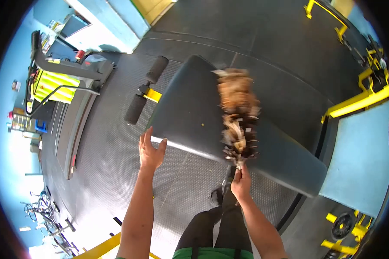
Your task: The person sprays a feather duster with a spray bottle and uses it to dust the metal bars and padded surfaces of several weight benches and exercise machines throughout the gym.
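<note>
My right hand (241, 184) grips the handle end of a feather duster (238, 101). Its brown, black and white feathers stretch away from me over the padded workout bench (183, 103), slightly blurred by motion. Whether the feathers press on the pad cannot be made out. At the near left corner of the black pad is my left hand (151, 151), fingers apart and nothing held, close to the edge or touching it. A small yellowish speck (202, 124) lies on the bench surface.
Foam rollers (136, 109) on a yellow bracket stick out at the bench's left end. A treadmill (75, 125) with a yellow-green cloth (52, 86) stands to the left. Yellow-framed equipment (361, 103) and a weight plate (344, 225) are at right. Rubber matting (112, 129) covers the floor.
</note>
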The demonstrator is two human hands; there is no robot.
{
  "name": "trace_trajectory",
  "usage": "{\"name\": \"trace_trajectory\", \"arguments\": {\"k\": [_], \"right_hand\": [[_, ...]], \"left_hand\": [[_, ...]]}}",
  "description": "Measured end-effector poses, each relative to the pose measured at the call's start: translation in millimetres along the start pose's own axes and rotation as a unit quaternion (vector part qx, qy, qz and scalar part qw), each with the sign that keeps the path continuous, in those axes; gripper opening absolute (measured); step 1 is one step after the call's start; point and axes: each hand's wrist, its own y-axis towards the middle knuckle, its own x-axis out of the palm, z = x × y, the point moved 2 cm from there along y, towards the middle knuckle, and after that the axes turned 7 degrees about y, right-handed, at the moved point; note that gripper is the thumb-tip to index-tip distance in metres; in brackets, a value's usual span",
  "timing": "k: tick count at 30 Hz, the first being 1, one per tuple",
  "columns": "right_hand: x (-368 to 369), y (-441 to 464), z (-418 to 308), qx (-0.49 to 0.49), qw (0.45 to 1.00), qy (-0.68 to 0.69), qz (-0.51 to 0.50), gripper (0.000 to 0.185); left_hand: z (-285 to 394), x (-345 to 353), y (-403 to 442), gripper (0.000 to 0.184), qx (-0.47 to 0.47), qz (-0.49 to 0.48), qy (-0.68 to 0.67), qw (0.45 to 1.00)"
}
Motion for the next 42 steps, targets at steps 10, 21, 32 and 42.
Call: {"name": "trace_trajectory", "arguments": {"k": [10,21,32,42], "right_hand": [[22.6,33.8,-66.6,-0.120,0.937,-0.064,-0.323,0.039],[18.4,165.8,-212.3,-0.103,0.835,-0.261,-0.474,0.026],[63.3,277.3,-266.7,-0.198,0.816,-0.426,-0.339,0.029],[112.9,303.4,-315.4,-0.216,0.753,-0.522,-0.336,0.026]], "left_hand": [[-31.0,32.1,37.4,0.056,-0.192,0.052,-0.125,0.972],[-17.2,15.0,50.0,0.056,-0.350,0.043,-0.132,0.926],[-50.1,20.0,46.9,0.056,-0.390,0.071,-0.258,0.881],[-86.1,46.3,76.7,0.052,-0.328,0.073,-0.375,0.864]]}}
